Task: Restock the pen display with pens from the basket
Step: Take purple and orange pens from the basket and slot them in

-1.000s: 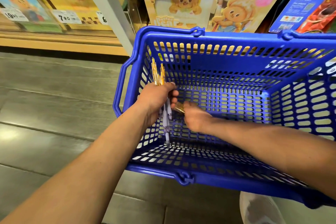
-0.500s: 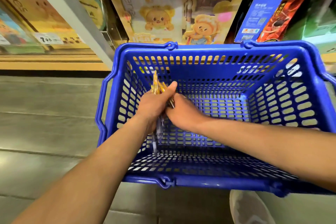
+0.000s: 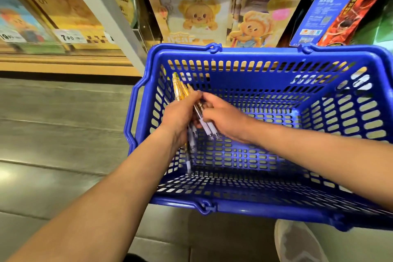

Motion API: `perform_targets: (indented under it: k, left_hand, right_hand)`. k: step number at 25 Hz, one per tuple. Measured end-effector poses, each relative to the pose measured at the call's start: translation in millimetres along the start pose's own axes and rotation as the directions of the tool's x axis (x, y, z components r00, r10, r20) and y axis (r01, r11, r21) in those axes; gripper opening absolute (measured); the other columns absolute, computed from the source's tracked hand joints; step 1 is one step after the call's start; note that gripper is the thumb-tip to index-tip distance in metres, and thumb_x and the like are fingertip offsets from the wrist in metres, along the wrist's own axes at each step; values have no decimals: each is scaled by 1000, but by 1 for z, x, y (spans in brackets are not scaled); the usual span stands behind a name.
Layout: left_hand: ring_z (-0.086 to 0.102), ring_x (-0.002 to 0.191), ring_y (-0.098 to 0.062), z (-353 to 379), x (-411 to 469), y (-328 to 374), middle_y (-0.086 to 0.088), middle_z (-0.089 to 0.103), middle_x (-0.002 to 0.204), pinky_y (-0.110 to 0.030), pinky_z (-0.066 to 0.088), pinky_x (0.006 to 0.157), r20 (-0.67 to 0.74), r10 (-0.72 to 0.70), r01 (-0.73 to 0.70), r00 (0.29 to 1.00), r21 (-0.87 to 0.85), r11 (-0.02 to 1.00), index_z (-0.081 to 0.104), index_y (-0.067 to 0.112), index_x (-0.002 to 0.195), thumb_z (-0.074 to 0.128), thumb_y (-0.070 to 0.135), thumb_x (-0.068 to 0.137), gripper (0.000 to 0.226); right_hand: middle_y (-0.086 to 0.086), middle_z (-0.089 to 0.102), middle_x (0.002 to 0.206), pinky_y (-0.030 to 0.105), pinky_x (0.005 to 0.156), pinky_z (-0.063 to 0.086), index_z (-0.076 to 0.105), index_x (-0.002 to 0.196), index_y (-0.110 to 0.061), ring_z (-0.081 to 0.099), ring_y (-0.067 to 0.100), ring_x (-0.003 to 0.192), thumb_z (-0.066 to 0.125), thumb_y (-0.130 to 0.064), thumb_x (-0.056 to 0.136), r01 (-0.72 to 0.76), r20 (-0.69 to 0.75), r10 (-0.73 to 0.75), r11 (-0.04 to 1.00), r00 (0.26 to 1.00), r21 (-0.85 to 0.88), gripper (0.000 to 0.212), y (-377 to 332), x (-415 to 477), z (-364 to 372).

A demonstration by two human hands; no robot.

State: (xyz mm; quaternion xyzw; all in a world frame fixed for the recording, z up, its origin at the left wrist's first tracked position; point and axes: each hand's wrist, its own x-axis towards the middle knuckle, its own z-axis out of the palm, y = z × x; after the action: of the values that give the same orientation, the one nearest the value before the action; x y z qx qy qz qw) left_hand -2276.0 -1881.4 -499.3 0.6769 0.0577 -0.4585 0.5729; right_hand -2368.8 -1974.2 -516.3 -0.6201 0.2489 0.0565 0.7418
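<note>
Looking down into one blue basket on the floor, we've got both hands inside it near the left wall. Our left hand is closed around a bunch of pens with yellow-orange barrels and white grips; we count roughly five or six, hard to be exact since they overlap. Our right hand is curled, fingers pinching two of those pens where they cross the bunch. Rest of the basket floor looks bare. Far side, shelf boxes with cartoon bears and two readable price tags off left.
</note>
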Motion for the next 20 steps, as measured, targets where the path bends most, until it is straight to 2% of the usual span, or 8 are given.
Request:
perform_targets:
  k: [2,4,6,9,11,15,17,20]
  left_hand:
    - [60,60,-24,-2,-1,3,-10,64,73,-35,54,57,-22,-8,8,1000,-31,999,63,9,89,69,30,93,22]
    - [61,72,-29,-2,-2,4,-16,62,85,-44,56,72,-32,-23,22,999,-28,999,60,8,95,66,30,93,23]
    - [62,80,-31,-2,-2,3,-17,64,90,-47,57,80,-33,-34,33,999,-32,999,61,7,99,66,30,92,25]
    - [61,61,-25,-6,-1,2,-11,62,76,-33,53,57,-76,-17,15,997,-30,999,59,10,92,67,31,90,23]
    - [58,55,-22,-7,2,0,-9,60,73,-30,49,54,-101,-9,6,995,-37,999,59,10,90,67,31,90,23]
    - [66,58,-24,1,1,0,-4,66,70,-38,58,64,-66,-48,36,997,-166,986,62,8,83,62,23,94,19]
    - [64,60,-23,1,1,-1,-4,63,71,-38,58,65,-54,-50,39,997,-185,982,60,9,81,63,18,93,16]
    - [58,64,-22,-2,4,0,-8,57,73,-40,54,68,1,-59,58,998,-199,978,59,6,88,65,12,94,10]
  right_hand:
    - [6,65,85,43,82,58,44,142,-24,70,24,86,54,-8,83,-50,38,40,946,998,320,61,1,3,-10]
    - [6,71,86,39,74,59,53,133,-18,73,26,91,56,-14,89,-75,24,71,937,997,342,44,3,4,-19]
    - [4,74,89,40,73,60,60,116,-16,74,26,91,59,-31,95,-93,40,88,980,995,175,26,3,3,-21]
    - [12,75,91,44,75,63,61,102,-13,75,28,81,64,-45,94,-99,57,107,987,993,-124,33,0,0,-16]
    - [13,73,91,42,71,64,60,98,-11,76,27,79,66,-35,95,-61,25,66,985,997,-161,25,-5,-3,-13]
    - [-14,72,77,29,61,62,61,94,-12,75,15,67,69,-32,94,1,-25,-5,989,1000,-149,21,-9,-14,-4]
    - [-20,68,68,14,52,48,63,86,-23,66,2,54,67,-46,92,119,-88,-178,878,980,-463,25,-7,-17,-1]
    - [-20,64,61,15,50,39,62,68,-33,57,0,51,47,-65,94,230,-53,-389,645,920,-729,44,-11,-18,-5]
